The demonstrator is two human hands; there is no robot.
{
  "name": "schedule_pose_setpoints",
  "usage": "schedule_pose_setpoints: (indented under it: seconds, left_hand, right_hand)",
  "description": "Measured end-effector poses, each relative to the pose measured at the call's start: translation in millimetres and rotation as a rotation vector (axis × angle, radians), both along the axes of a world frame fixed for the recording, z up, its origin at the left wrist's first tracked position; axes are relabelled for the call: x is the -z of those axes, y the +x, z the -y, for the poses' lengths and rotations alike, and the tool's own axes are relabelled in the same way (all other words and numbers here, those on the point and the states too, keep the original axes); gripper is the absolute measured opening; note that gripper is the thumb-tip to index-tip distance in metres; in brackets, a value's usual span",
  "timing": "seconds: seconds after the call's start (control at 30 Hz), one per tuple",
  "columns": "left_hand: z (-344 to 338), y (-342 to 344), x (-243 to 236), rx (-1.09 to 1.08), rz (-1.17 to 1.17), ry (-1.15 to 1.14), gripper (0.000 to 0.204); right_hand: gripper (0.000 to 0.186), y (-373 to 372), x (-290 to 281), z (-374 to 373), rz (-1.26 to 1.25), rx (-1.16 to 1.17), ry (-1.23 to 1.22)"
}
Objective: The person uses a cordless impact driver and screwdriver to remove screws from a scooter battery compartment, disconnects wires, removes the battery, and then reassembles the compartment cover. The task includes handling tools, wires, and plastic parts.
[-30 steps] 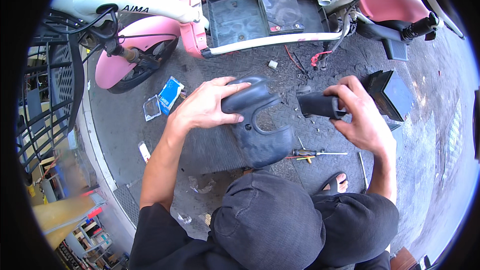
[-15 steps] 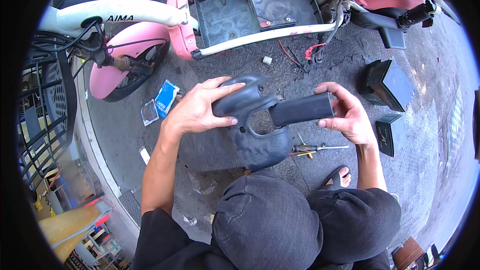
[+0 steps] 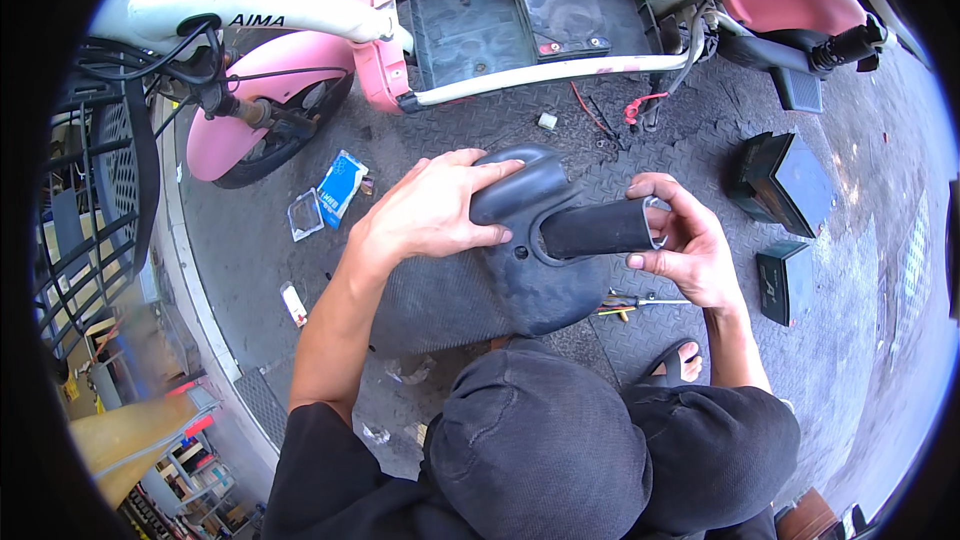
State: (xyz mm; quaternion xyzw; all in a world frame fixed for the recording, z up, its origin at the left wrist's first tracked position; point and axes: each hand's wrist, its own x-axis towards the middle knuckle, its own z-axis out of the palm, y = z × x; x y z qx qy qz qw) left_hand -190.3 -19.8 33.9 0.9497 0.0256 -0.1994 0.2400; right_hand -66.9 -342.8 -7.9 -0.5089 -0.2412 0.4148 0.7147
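A black plastic floorboard cover (image 3: pixel 550 295), with a ribbed flat part and a rounded raised end, lies in front of my knees. My left hand (image 3: pixel 440 205) grips its raised end, thumb on the near side and fingers over the top. A smaller black trough-shaped plastic piece (image 3: pixel 598 228) sits with its left end in the cover's U-shaped opening. My right hand (image 3: pixel 690 245) holds the outer end of that piece between thumb and fingers. Some of the right fingers are behind or inside its hollow end.
Ahead stands a white scooter frame (image 3: pixel 550 70) with a black battery (image 3: pixel 560 5) in its tray and pink fenders (image 3: pixel 270 90). Black batteries (image 3: pixel 790 180) stand at right. A screwdriver (image 3: pixel 640 300), a blue packet (image 3: pixel 342 185) and red wire (image 3: pixel 640 105) lie on the floor.
The trough-shaped piece has gone down into the cover's opening, which showed a gap before. Its hollow end now faces my right hand. The cover and left hand appear shifted right.
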Motion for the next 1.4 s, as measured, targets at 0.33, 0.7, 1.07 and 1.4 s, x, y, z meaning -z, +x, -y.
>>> schedule_pose_setpoints:
  seconds: [0.33,0.7,1.07,1.4]
  left_hand:
    - [19.3,-3.4,-9.6,-0.012,0.001,0.16,0.082]
    - [-40.4,-22.9,1.4,-0.105,0.191,-0.3,0.093]
    - [-131.2,-5.9,1.9,-0.281,0.123,-1.479,0.103]
    - [-88.6,-11.4,5.2,-0.338,0.06,-1.592,0.098]
  right_hand:
    - [0.072,-12.0,-0.2,-4.4,0.131,-0.015,-0.058]
    - [0.078,0.1,-14.3,-5.8,-0.034,0.058,0.006]
    - [0.077,57.0,-108.6,-97.3,0.446,0.288,-0.169]
    - [0.074,60.0,-154.2,-127.9,0.738,0.354,-0.33]
